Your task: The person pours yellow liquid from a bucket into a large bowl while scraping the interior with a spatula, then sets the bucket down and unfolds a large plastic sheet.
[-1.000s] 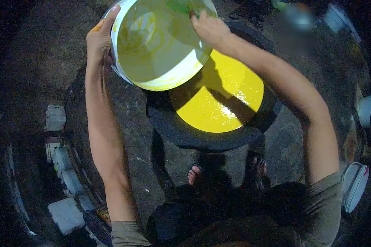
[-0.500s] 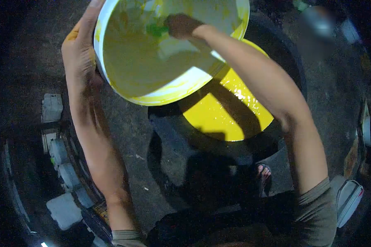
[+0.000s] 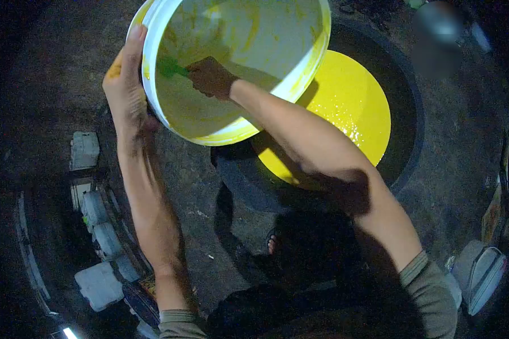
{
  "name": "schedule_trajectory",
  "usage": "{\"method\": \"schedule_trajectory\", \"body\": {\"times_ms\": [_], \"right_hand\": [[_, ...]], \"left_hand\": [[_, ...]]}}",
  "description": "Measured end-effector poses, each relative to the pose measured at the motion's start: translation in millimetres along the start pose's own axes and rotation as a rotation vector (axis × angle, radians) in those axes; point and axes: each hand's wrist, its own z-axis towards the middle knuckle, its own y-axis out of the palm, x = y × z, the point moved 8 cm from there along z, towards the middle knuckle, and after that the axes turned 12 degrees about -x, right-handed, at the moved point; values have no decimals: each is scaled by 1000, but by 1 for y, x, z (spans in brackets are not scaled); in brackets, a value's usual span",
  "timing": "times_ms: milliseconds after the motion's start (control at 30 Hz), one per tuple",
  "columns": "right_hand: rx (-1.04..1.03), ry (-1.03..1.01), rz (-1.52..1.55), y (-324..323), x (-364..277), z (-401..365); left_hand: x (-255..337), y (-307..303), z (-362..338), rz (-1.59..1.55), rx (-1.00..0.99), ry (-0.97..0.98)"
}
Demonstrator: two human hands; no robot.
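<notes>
White bucket [image 3: 277, 34] is tilted, mouth facing the wearer, near rim overlapping the left part of the yellow liquid [image 3: 359, 101] in the dark round container [image 3: 407, 113]. Left hand [image 3: 127, 90] grips the bucket's left side, thumb by the rim; its other fingertips are hidden. Right hand [image 3: 212, 78] is inside the bucket, fingers closed round the green tool [image 3: 172, 68]. Key relation: tool head sits left of the right knuckles, by the left inner wall; visible long axis runs roughly left-right. Right hand is nearer; wall separates left hand from tool.
</notes>
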Motion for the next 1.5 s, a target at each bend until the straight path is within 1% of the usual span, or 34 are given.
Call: {"method": "schedule_trajectory", "body": {"times_ms": [33,100,133,200,233,267,300,333,367,400,433,500,533,567,633,667,733,833,867,933,967,1033,1067,1133,1167,1200,1267,1333,1400,1467,1500], "right_hand": [[-39,79,356,-13,-9,-10],[-53,220,602,-50,-41,-53],[-24,282,490,-79,-54,-90],[4,283,571,-116,-57,-157],[21,111,397,-140,-65,-195],[79,-3,239,-157,-64,-233],[230,-59,-63,-182,-80,-277],[195,64,-167,-197,-82,-317],[180,125,-255,-202,-88,-351],[161,185,-344,-208,-94,-386],[164,182,-418,-211,-103,-413],[-87,363,-533,-190,-87,-461],[-215,459,-586,-175,-71,-489],[-330,473,-779,-152,-45,-513],[-347,517,-744,-151,-56,-517],[-295,511,-729,-160,-65,-511],[-191,488,-686,-174,-84,-500],[-356,609,-717,-153,-55,-519],[-346,615,-677,-159,-51,-521],[-334,590,-585,-172,-44,-504],[-193,612,-435,-191,-59,-483],[46,283,-263,-216,-80,-439],[39,186,-216,-218,-87,-416],[27,17,-135,-215,-115,-364],[-103,178,-30,-203,-120,-335],[-21,-92,-56,-183,-116,-306],[-132,16,-171,-153,-118,-243],[-114,107,-129,-135,-90,-173],[-211,396,-232,-132,-59,-109],[272,116,-403,-133,-22,-29],[411,169,-537,-131,-26,-12]], "left_hand": [[0,-4,-3,-1,30,4],[-1,-15,-13,-8,97,14],[0,-21,-17,135,104,-20],[-15,-39,-22,-15,90,-61],[-22,-46,-24,-88,84,-83],[-25,-52,-28,-82,110,-89],[-26,-54,-31,-145,81,-69],[-29,-56,-32,-210,48,-49],[-33,-58,-32,-278,13,-28],[-40,-70,-31,-261,29,-25],[-32,-62,-40,-234,137,-31],[-28,-58,-42,-381,94,32],[-38,-76,-43,-345,168,11],[-46,-91,-38,-399,202,37],[-42,-77,-44,-444,183,38],[-40,-72,-49,-443,232,5],[-46,-77,-47,-445,187,20],[-52,-72,-48,-491,156,30],[-52,-67,-50,-494,135,35],[-50,-72,-46,-470,153,88],[-51,-74,-45,-448,175,109],[-44,-65,-48,-446,178,131],[-45,-70,-47,-384,156,157],[-44,-57,-50,-425,131,123],[-46,-51,-51,-451,114,104],[-50,-54,-50,-412,91,119],[-49,-50,-54,-390,99,108],[-56,-56,-51,-381,87,108],[-61,-64,-50,-327,61,126],[-62,-73,-50,-300,53,116],[-60,-73,-52,-306,55,94]]}}
